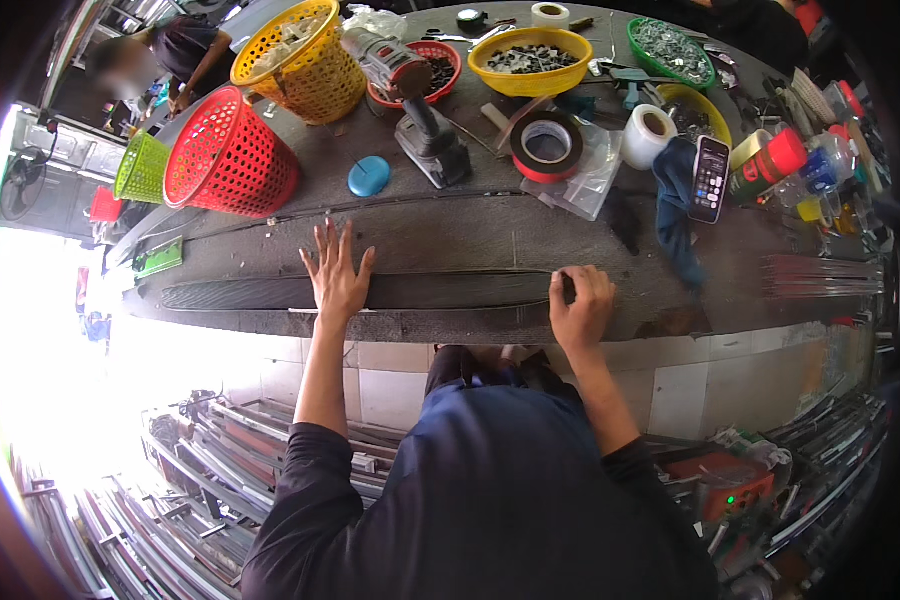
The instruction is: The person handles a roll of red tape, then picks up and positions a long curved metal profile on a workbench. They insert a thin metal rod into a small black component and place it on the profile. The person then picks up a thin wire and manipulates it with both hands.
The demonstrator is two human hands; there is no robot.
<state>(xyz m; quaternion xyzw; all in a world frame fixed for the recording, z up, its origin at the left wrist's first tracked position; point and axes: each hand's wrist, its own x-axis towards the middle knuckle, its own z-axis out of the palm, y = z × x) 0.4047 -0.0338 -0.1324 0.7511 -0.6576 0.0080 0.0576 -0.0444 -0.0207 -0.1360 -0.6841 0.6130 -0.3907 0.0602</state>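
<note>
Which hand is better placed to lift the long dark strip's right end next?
Probably the right hand: its thumb and curled fingers are at the dark strip's right end. The left hand lies spread across it, farther left.

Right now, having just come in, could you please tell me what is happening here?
A person's left hand lies spread across a long dark strip on the table, while the right hand appears to pinch the strip's right end. A drill, a black-and-red tape roll and a phone are farther back, untouched.
</note>
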